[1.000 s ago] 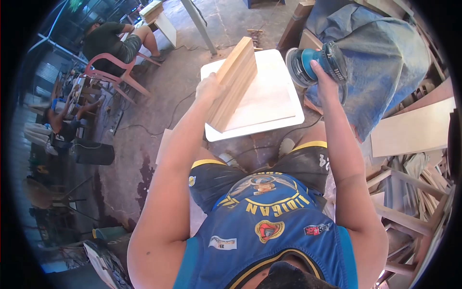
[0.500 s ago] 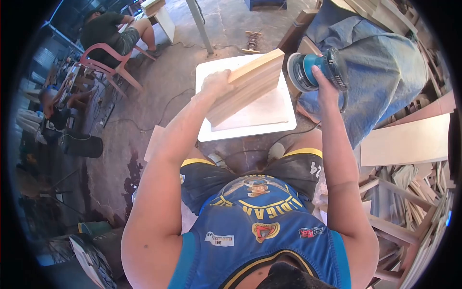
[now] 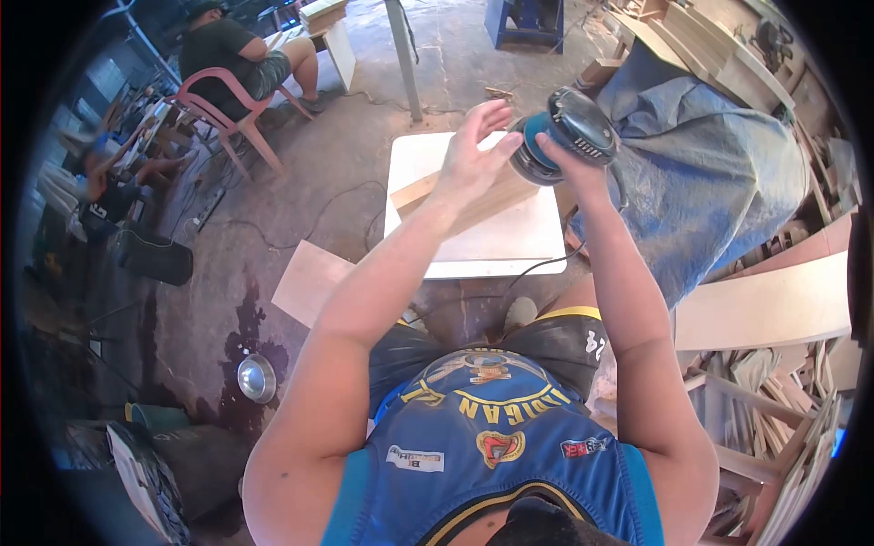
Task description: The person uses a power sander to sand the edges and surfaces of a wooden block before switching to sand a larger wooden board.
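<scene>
A teal and black power sander [image 3: 566, 138] is in my right hand [image 3: 575, 166], raised over the right part of a white table [image 3: 546, 238]. My left hand [image 3: 478, 155] is open beside the sander's left side, fingers apart, above a wooden block [image 3: 487, 202]. The block rests on a flat pale board [image 3: 464, 247] on the table, partly hidden by my left hand and forearm. A dark cord runs from near the sander past the table's front edge.
A person [image 3: 232, 50] sits on a pink chair [image 3: 253, 127] at the upper left. A blue tarp [image 3: 692, 155] covers something at the right, near wood pieces [image 3: 765, 300]. A metal post [image 3: 405, 64] stands behind the table. A metal bowl [image 3: 257, 378] sits on the floor.
My left hand has let go of the wooden block and moved right toward the sander. The block now lies lower on the table. The sander has moved left and turned.
</scene>
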